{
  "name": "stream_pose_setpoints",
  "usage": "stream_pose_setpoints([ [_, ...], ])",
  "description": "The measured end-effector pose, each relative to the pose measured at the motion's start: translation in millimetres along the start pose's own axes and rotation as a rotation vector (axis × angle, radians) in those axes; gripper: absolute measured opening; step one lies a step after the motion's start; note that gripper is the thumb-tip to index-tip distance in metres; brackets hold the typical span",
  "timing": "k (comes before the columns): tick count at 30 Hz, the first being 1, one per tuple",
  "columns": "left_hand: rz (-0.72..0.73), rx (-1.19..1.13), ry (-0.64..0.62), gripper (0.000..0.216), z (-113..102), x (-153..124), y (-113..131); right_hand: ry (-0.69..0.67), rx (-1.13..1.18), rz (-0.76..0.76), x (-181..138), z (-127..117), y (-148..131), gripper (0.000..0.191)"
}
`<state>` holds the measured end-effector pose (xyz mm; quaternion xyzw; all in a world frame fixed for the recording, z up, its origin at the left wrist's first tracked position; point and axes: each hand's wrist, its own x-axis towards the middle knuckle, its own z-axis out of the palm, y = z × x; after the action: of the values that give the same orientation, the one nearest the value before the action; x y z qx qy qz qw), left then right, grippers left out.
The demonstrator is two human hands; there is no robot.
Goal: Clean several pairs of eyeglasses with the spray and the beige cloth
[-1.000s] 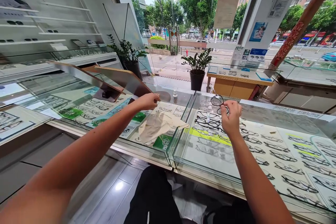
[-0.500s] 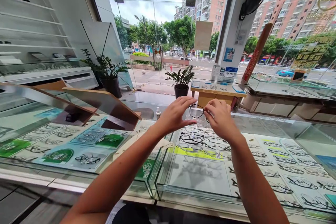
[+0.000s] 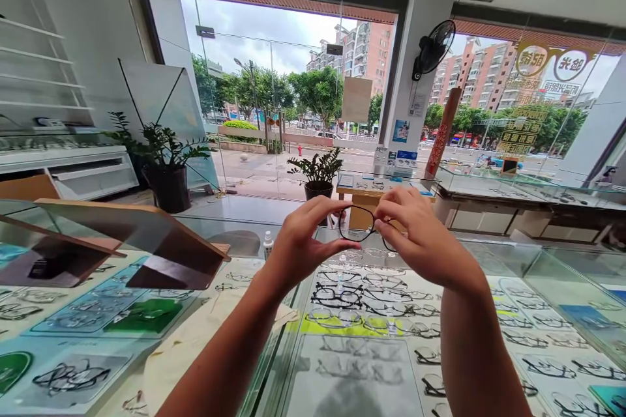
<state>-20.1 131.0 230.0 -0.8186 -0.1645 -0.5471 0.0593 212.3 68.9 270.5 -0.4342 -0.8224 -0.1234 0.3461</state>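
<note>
Dark thin-rimmed eyeglasses (image 3: 341,227) are held up over the glass display counter. My left hand (image 3: 306,231) has its forefinger at the top and its thumb at the bottom of one lens rim, gripping it. My right hand (image 3: 413,228) pinches the frame near the bridge, covering much of the other lens. Where the temples are is hard to make out. Below my hands, rows of spectacle frames (image 3: 337,296) lie inside the counter, some on a yellow-green strip (image 3: 313,326).
A cream cloth (image 3: 186,339) lies on the counter at left, beside tilted wood-edged panels (image 3: 161,234). Behind them stands a small white bottle (image 3: 268,244). Potted plants (image 3: 169,166) and a low display table (image 3: 359,199) are near the glass front.
The view has tilted up and shifted right, showing more ceiling and window. Both hands still hold the eyeglasses; the left forefinger and thumb now sit closer around the lens rim.
</note>
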Motion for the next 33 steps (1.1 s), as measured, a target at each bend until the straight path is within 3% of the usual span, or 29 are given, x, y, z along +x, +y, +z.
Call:
stream_pose_setpoints([
  [4, -0.036, -0.006, 0.047, 0.059, -9, -1, 2, 0.114, 0.118, 0.049, -13, 1, -1, 0.019],
  [8, -0.137, -0.037, 0.151, 0.057, -13, -4, -5, 0.267, 0.224, 0.154, -30, 16, 4, 0.068],
  [10, -0.188, -0.094, 0.193, 0.058, -12, -6, -10, 0.279, 0.254, 0.193, -33, 25, 4, 0.078],
  [19, -0.286, -0.256, 0.188, 0.058, -8, -10, -28, 0.396, 0.262, 0.197, -16, 48, 5, 0.056],
  [25, -0.319, -0.319, 0.146, 0.057, -4, -9, -39, 0.416, 0.222, 0.202, -17, 49, 5, 0.054],
  [33, -0.500, -0.279, -0.020, 0.052, -12, -8, -26, 0.374, 0.225, 0.241, -16, 45, 6, 0.051],
])
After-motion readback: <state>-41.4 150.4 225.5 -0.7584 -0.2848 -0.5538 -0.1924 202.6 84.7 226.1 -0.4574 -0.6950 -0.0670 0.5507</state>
